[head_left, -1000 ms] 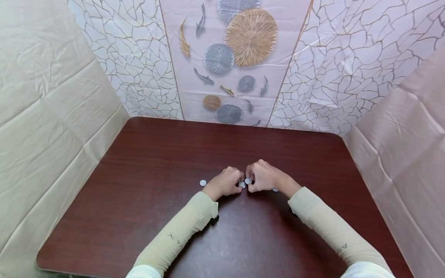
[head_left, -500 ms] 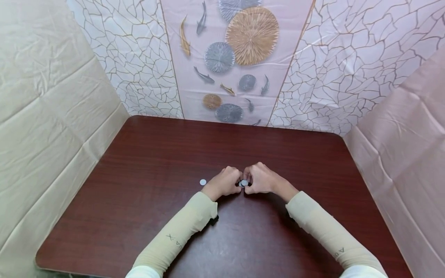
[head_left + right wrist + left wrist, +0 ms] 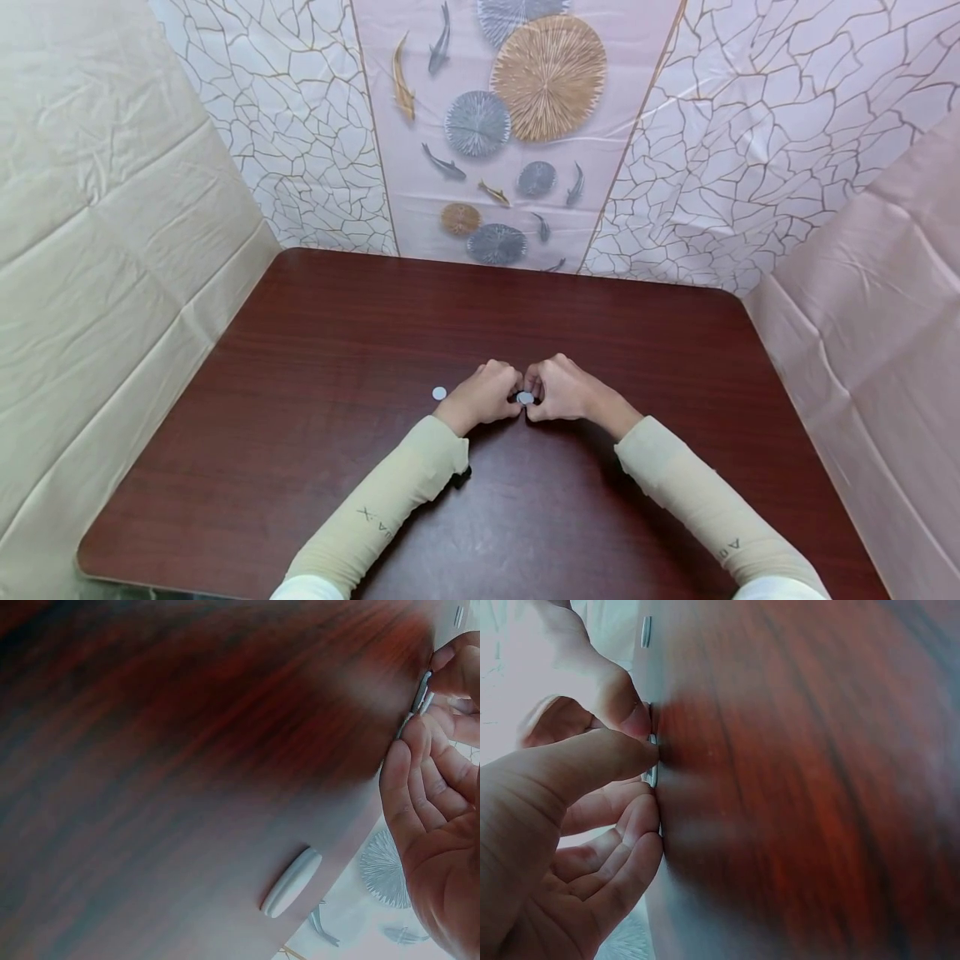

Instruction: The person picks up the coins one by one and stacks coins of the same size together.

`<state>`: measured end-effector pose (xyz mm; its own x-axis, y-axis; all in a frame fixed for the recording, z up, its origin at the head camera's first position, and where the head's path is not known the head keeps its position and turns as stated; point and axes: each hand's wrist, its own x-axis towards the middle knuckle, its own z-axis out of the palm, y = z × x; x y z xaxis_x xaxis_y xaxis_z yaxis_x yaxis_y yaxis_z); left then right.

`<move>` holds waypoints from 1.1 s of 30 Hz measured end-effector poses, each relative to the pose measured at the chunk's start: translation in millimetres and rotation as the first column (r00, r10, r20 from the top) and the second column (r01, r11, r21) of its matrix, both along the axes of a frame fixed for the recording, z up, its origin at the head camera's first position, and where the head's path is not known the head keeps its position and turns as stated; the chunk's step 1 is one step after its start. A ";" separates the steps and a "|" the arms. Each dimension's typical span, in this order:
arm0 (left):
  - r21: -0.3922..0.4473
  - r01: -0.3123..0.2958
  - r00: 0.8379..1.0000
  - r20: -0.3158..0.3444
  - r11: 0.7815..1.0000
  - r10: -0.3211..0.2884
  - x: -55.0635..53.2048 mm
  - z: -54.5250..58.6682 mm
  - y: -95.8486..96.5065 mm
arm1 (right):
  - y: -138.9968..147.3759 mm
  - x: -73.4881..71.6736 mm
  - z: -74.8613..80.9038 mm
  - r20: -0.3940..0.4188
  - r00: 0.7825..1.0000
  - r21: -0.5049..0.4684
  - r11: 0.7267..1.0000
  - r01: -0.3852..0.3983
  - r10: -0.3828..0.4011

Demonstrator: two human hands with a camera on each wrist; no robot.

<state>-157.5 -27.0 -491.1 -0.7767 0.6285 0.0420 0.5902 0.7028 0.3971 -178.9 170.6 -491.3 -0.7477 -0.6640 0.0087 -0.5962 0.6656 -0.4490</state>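
Note:
Two small white discs (image 3: 526, 398) overlap between my fingertips in the head view, near the middle of the table. My left hand (image 3: 487, 393) pinches one from the left, thumb on the near side and fingers on the far side. From the right, my right hand (image 3: 566, 390) pinches the other, laid over the first. In the left wrist view the disc edge (image 3: 653, 761) shows low at the tabletop, between left thumb and fingers. The right wrist view shows the thin, layered edges of the discs (image 3: 422, 694) beside the right fingertips (image 3: 394, 754).
Another white disc (image 3: 439, 392) lies left of my left wrist. One more disc (image 3: 291, 883) lies on the table by my right hand, hidden from the head camera. The dark red-brown table (image 3: 337, 333) meets patterned cloth walls (image 3: 315, 150) behind and at the sides.
My right hand has moved a little left and down with its disc, from beside the left hand's disc to over it. The left hand stays nearly where it was.

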 end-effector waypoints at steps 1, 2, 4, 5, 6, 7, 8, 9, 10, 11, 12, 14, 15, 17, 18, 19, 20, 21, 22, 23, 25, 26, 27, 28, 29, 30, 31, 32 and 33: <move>0.003 -0.001 1.000 0.001 1.000 0.001 0.3 0.3 -0.1 | 0.0 -0.2 0.1 0.002 1.000 0.001 1.000 0.000 0.000; 0.005 -0.002 1.000 0.003 1.000 0.002 0.5 0.6 -0.2 | -0.1 -0.4 0.1 0.005 1.000 0.003 1.000 0.000 0.000; 0.009 -0.002 1.000 0.005 1.000 0.002 0.8 0.9 -0.5 | -0.2 -0.7 0.3 0.011 1.000 0.005 1.000 0.000 0.000; 0.011 -0.001 1.000 0.006 1.000 0.001 0.8 0.9 -0.7 | -0.3 -0.8 0.3 0.015 1.000 0.005 1.000 0.000 0.000; 0.010 -0.001 1.000 0.007 1.000 0.001 0.8 0.9 -0.9 | -0.3 -1.0 0.0 0.018 1.000 0.007 1.000 0.001 -0.001; 0.008 -0.002 1.000 0.009 1.000 0.002 0.8 0.8 -1.1 | -0.4 -1.2 0.0 0.020 1.000 0.007 1.000 0.001 -0.001; 0.008 -0.005 1.000 0.012 1.000 0.005 0.8 0.8 -1.3 | -0.4 -1.4 -0.1 0.021 1.000 0.007 1.000 0.000 -0.001; 0.008 -0.007 1.000 0.016 1.000 0.007 0.9 1.0 -1.5 | -0.5 -1.5 0.1 0.023 1.000 0.004 1.000 -0.001 0.001; 0.009 -0.010 1.000 0.019 1.000 0.010 0.9 1.2 -1.7 | -0.5 -1.8 0.1 0.025 1.000 0.003 1.000 -0.001 0.001; 0.009 -0.013 1.000 0.025 1.000 0.013 0.8 1.3 -1.8 | -0.6 -1.9 0.2 0.027 1.000 0.001 1.000 -0.002 0.002; 0.008 -0.017 0.999 0.029 1.000 0.017 0.8 1.5 -1.9 | -0.5 -2.1 0.3 0.029 1.000 -0.002 1.000 -0.001 0.001; 0.012 -0.022 0.999 0.034 1.000 0.022 0.6 1.9 -2.0 | -0.6 -2.5 0.2 0.035 0.999 -0.006 1.000 0.002 -0.002; 0.012 -0.023 0.999 0.035 1.000 0.023 0.4 2.0 -2.0 | -0.5 -2.5 0.5 0.039 0.999 -0.010 1.000 0.004 -0.004; 0.010 -0.022 0.999 0.037 1.000 0.022 -0.1 1.6 -2.0 | -0.3 -2.6 0.6 0.047 0.999 -0.011 1.000 0.007 -0.007; 0.007 -0.022 0.999 0.036 1.000 0.021 -0.4 1.4 -2.0 | -0.2 -2.6 0.7 0.052 0.999 -0.011 1.000 0.009 -0.009; 0.008 -0.020 0.999 0.036 1.000 0.019 -0.6 1.2 -2.1 | 0.0 -2.6 0.8 0.055 0.998 -0.009 1.000 0.011 -0.011; 0.008 -0.019 0.999 0.037 1.000 0.018 -0.9 0.8 -2.2 | 0.2 -2.5 1.3 0.059 0.998 -0.009 1.000 0.011 -0.010; 0.010 -0.018 0.999 0.036 1.000 0.018 -1.3 0.3 -2.3 | 0.5 -2.3 1.9 0.064 0.998 -0.008 1.000 0.010 -0.009; 0.011 -0.017 0.999 0.037 1.000 0.017 -1.5 -0.2 -2.6 | 0.8 -2.4 2.4 0.068 0.998 -0.007 1.000 0.009 -0.008; 0.012 -0.018 0.999 0.036 1.000 0.017 -1.8 -0.7 -2.9 | 1.2 -2.4 2.8 0.071 0.997 -0.009 1.000 0.002 -0.002; 0.018 -0.017 0.999 0.035 1.000 0.016 -2.3 -1.3 -3.5 | 2.2 -2.7 3.9 0.083 0.996 -0.012 1.000 -0.008 0.009; 0.021 -0.016 0.999 0.035 1.000 0.016 -2.4 -1.5 -3.8 | 2.7 -2.8 4.5 0.090 0.996 -0.015 1.000 -0.015 0.016; 0.023 -0.015 0.999 0.034 1.000 0.014 -2.5 -1.7 -4.1 | 3.1 -2.9 5.2 0.097 0.995 -0.017 1.000 -0.020 0.021; 0.025 -0.013 0.999 0.036 1.000 0.012 -2.6 -1.7 -4.4 | 3.5 -3.1 5.6 0.104 0.994 -0.019 0.999 -0.026 0.028; 0.027 -0.011 0.999 0.035 1.000 0.010 -2.7 -1.6 -4.4 | 3.7 -3.2 6.1 0.111 0.993 -0.020 0.999 -0.031 0.033; 0.028 -0.007 0.999 0.036 1.000 0.006 -2.7 -1.7 -4.4 | 3.7 -3.3 6.7 0.118 0.993 -0.017 0.999 -0.031 0.032; 0.030 -0.006 0.999 0.035 1.000 0.005 -2.8 -1.7 -4.4 | 3.6 -3.3 7.3 0.121 0.992 -0.016 0.999 -0.033 0.035; 0.030 -0.004 0.999 0.035 1.000 0.003 -2.9 -1.8 -4.3 | 3.4 -3.4 7.7 0.122 0.992 -0.014 0.999 -0.035 0.036; 0.030 -0.003 0.999 0.036 1.000 0.002 -2.9 -1.7 -4.3 | 3.2 -3.6 8.1 0.124 0.992 -0.011 0.999 -0.036 0.037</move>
<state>-160.4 -31.2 -492.8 -0.7796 0.6254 0.0326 0.5734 0.6918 0.4389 -182.5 173.8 -483.3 -0.7187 -0.6911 -0.0767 -0.5595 0.6403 -0.5262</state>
